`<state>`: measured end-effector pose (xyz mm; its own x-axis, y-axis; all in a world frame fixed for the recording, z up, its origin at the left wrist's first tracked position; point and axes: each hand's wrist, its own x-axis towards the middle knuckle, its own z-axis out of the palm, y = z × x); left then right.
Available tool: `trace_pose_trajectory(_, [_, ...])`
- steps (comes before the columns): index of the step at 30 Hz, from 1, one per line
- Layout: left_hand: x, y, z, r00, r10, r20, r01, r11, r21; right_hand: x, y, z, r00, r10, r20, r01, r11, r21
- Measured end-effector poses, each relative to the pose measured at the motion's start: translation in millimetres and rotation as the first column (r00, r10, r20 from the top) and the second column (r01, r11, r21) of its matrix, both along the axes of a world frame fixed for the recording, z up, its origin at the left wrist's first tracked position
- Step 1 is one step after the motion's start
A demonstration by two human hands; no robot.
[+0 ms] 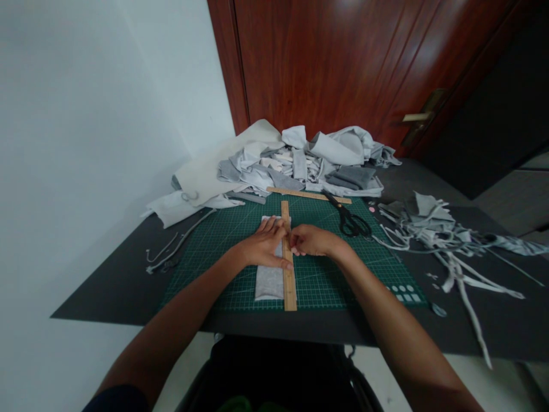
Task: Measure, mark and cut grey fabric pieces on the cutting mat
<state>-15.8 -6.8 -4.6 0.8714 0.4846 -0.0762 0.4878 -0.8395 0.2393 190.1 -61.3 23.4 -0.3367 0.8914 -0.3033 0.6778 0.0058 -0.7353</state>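
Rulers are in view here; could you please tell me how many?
2: one ruler lies on the grey cloth under the left hand; the other ruler lies at the far edge of the mat. More may be hidden in the fabric pile.

I can't read any words or numbers from here; the fine marks on the wooden ruler (290,289), the farther ruler (306,195) and the green gridded mat (330,286) are too small.
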Motion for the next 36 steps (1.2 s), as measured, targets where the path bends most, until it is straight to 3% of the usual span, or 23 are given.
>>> trace_pose_trajectory(7, [-1.1, 2.8, -3.9, 0.998, -0.028, 0.061, 0.028, 1.0, 0.009, 1.6, -0.8, 1.7, 0.996, 0.055, -0.066, -0.063, 0.989, -0.132])
trace_pose_trajectory(13, [-1.0, -1.4, 2.5, 1.0, -0.023, 0.016, 0.023, 1.0, 0.012, 14.8, 7.6, 0.7, 0.979, -0.174, -0.108, 0.173, 0.985, -0.021])
trace_pose_trajectory(16, [-1.4, -2.6, 4.0, 1.0, -0.024, 0.014, 0.024, 1.0, 0.017, 19.1, 10.5, -1.0, 0.97, -0.221, -0.104, 0.224, 0.974, 0.019])
trace_pose_trajectory(27, [-1.5, -3.0, 4.9, 1.0, -0.016, 0.024, 0.016, 1.0, -0.006, 12.4, 9.3, -2.9, 0.99, -0.134, -0.033, 0.135, 0.991, 0.004])
trace_pose_trajectory(36, [-0.8, -2.7, 4.5, 0.999, -0.007, 0.031, 0.008, 1.0, -0.017, 12.4, 8.7, -0.4, 0.994, -0.075, -0.083, 0.073, 0.997, -0.017])
